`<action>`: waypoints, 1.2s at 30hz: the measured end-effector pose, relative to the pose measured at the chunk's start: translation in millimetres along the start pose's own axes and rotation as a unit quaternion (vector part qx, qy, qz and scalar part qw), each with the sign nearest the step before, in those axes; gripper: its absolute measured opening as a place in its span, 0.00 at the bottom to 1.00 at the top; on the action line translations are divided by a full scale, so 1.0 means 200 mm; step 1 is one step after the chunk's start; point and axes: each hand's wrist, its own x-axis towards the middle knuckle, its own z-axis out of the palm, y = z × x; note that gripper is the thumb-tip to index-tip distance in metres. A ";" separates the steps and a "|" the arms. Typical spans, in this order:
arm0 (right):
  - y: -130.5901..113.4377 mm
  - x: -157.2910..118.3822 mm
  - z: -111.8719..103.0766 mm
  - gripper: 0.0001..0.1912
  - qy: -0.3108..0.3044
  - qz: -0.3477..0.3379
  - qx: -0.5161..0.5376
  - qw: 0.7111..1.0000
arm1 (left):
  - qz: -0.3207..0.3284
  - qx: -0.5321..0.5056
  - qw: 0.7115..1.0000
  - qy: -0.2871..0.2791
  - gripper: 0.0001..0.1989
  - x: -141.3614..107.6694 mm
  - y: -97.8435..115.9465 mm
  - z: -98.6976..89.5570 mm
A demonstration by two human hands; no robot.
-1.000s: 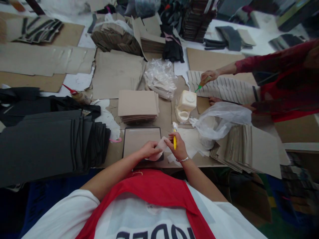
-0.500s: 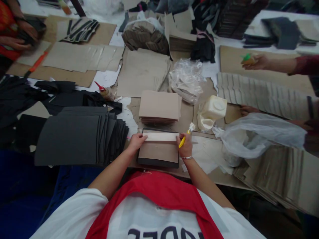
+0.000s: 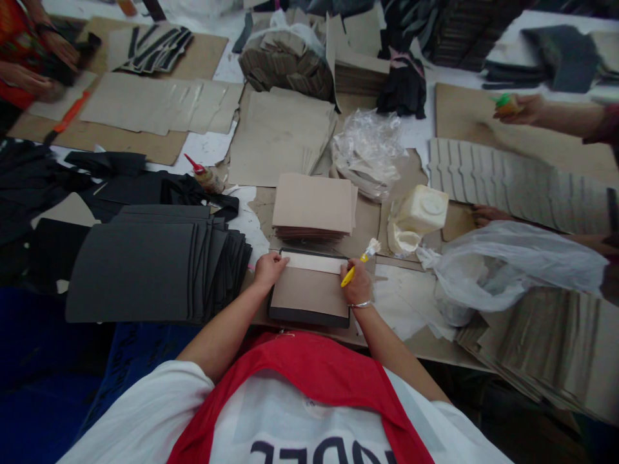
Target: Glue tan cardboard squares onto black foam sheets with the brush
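My left hand (image 3: 269,268) pinches the left end of a white strip (image 3: 316,261). At its right end, the fingers of my right hand (image 3: 358,287) are closed on the strip, and the same hand grips a yellow-handled brush (image 3: 347,277) with whitish bristles pointing away from me. The strip lies across the far part of a tan board (image 3: 309,293), which rests on a dark sheet (image 3: 307,316) whose edges show around it. Just beyond stands a stack of tan boards (image 3: 312,203).
Dark sheets (image 3: 135,270) are piled on the left. A cut-open white jug (image 3: 422,211) and a clear plastic bag (image 3: 522,258) lie to the right, by stacked grey boards (image 3: 546,348). A red-tipped bottle (image 3: 207,177) lies behind the dark pile. A co-worker's hand (image 3: 527,111) holds a green-tipped bottle.
The strip now sits lower and flatter against the far part of the board, with both hands still at its ends. The view has shifted slightly. The co-worker's hand at right moved rightward.
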 end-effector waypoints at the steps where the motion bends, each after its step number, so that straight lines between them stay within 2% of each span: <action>1: 0.00 0.00 0.00 0.13 0.002 -0.003 0.004 1.000 | 0.001 0.005 1.000 -0.001 0.13 0.00 0.00 0.00; 9: 0.00 0.00 0.01 0.14 -0.024 -0.010 -0.028 0.999 | 0.010 0.096 0.995 -0.012 0.13 -0.02 0.03 0.00; 11: 0.00 0.00 0.00 0.15 -0.015 -0.014 -0.061 0.998 | 0.037 0.131 0.991 0.018 0.13 -0.03 0.03 -0.01; 13: 0.00 0.01 -0.03 0.15 0.002 -0.018 -0.093 0.995 | 0.100 0.167 0.979 0.066 0.17 -0.06 0.02 0.00; 15: -0.03 0.00 -0.04 0.15 0.001 -0.046 -0.105 0.993 | 0.203 0.195 0.957 0.068 0.21 -0.10 0.03 0.02; 18: -0.12 -0.03 -0.02 0.12 -0.058 -0.155 -0.076 0.983 | 0.364 0.233 0.901 -0.048 0.24 -0.16 0.05 0.09; 20: -0.18 -0.04 0.02 0.12 -0.107 -0.228 -0.060 0.966 | 0.405 0.262 0.869 -0.112 0.28 -0.19 0.04 0.13; 21: -0.20 -0.05 0.04 0.12 -0.126 -0.250 -0.061 0.958 | 0.402 0.276 0.864 -0.125 0.31 -0.19 0.03 0.13; 23: -0.20 -0.06 0.06 0.12 -0.149 -0.265 -0.074 0.950 | 0.367 0.301 0.872 -0.115 0.34 -0.19 0.00 0.12; 28: -0.11 -0.06 -0.01 0.13 -0.152 -0.226 -0.131 0.953 | 0.257 0.325 0.909 -0.031 0.35 -0.20 -0.11 -0.02; 31: -0.10 -0.04 -0.06 0.14 -0.169 -0.223 -0.153 0.948 | 0.270 0.307 0.912 -0.006 0.31 -0.23 -0.12 -0.05; 36: -0.14 0.00 -0.07 0.16 -0.209 -0.241 -0.186 0.930 | 0.311 0.298 0.902 -0.021 0.22 -0.30 -0.11 0.01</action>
